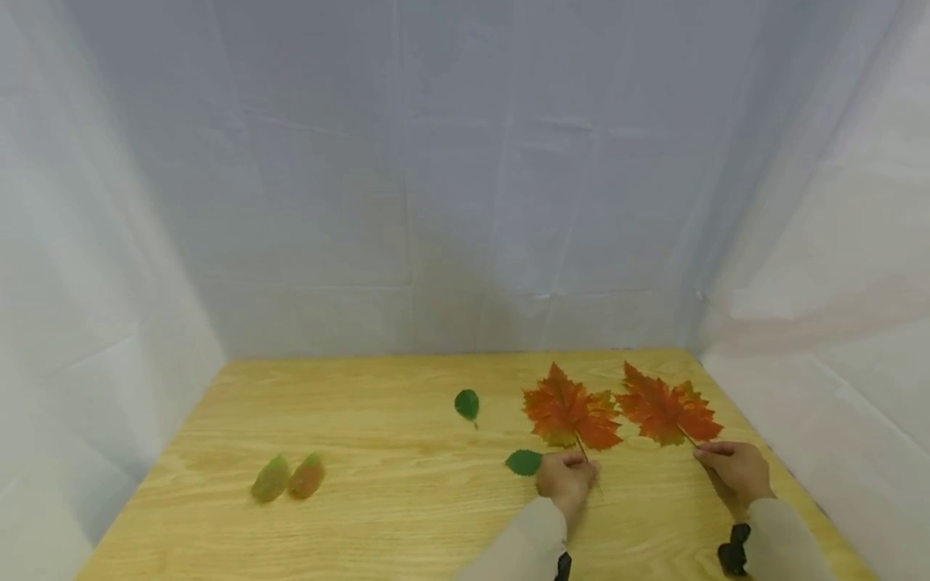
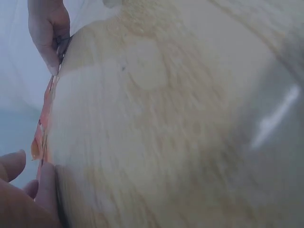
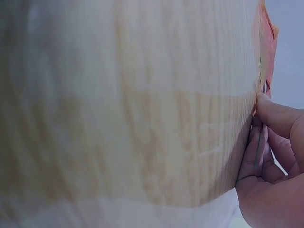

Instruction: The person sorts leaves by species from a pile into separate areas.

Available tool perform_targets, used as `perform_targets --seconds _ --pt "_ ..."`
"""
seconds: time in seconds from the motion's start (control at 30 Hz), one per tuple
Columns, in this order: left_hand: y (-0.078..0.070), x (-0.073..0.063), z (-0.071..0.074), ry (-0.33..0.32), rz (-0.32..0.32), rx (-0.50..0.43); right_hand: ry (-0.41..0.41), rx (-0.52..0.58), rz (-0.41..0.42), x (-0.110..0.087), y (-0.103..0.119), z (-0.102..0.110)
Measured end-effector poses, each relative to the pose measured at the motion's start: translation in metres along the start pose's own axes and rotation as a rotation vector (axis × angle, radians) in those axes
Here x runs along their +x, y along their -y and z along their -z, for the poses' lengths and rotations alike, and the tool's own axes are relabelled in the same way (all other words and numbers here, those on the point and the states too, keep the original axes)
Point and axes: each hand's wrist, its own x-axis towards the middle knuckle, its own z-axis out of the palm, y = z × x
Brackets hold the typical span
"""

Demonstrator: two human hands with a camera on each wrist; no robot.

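Two orange-red artificial maple leaves lie on the right part of the wooden table. My right hand [image 1: 737, 470] pinches the thin stem of the right maple leaf [image 1: 664, 406] between thumb and fingers. In the right wrist view, that stem [image 3: 259, 148] runs across the fingers [image 3: 249, 159]. My left hand [image 1: 568, 482] is at the stem of the left maple leaf [image 1: 570, 410], fingers down by the table. The left wrist view shows its thumb [image 2: 14, 164] apart from its fingers [image 2: 46, 187]. A small green leaf [image 1: 524, 462] lies against the left hand's left side.
Another small green leaf [image 1: 467, 404] lies farther back on the wooden table [image 1: 385, 532]. Two greenish-brown leaves [image 1: 271, 479] lie side by side at the left. White sheeting [image 1: 465, 177] stands behind the table and along both sides.
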Motion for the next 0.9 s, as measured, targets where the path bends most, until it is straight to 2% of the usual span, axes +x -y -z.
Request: perform_targets --seconds 0.1,0.23,0.67,0.77,0.83,0.9 --pt "0.0 0.0 0.004 0.039 -0.031 0.029 0.0 0.001 0.004 -0.001 0.0 -0.001" --pt "0.0 0.0 0.007 0.07 -0.021 0.035 0.021 0.001 -0.012 0.0 0.0 0.0" --pt "-0.003 0.004 0.01 0.159 0.009 -0.04 0.022 0.003 -0.019 0.002 -0.001 0.001" --pt "-0.007 0.01 0.021 0.197 -0.026 -0.096 0.03 0.0 -0.021 0.0 0.001 0.001" --pt "-0.012 0.019 0.035 0.22 -0.061 -0.124 0.039 -0.003 -0.019 0.0 0.001 0.002" --pt "-0.017 0.032 0.051 0.216 -0.079 -0.136 0.047 -0.001 -0.018 -0.001 0.001 0.002"
